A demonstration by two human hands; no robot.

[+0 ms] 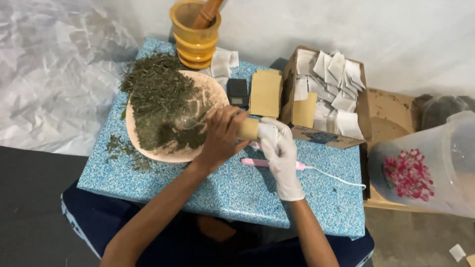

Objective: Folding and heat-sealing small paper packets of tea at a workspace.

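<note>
My bare left hand grips a spoon whose bowl lies over the dried green herbs heaped on a round pink tray. My right hand, in a white glove, holds a small brown paper pouch beside the left hand, over the blue speckled table. A pink handheld tool with a white cord lies on the table just under my right hand.
A yellow wooden mortar with a pestle stands at the back. A small black scale, a stack of brown pouches and a cardboard box of white sachets sit behind my hands. A clear plastic tub stands right.
</note>
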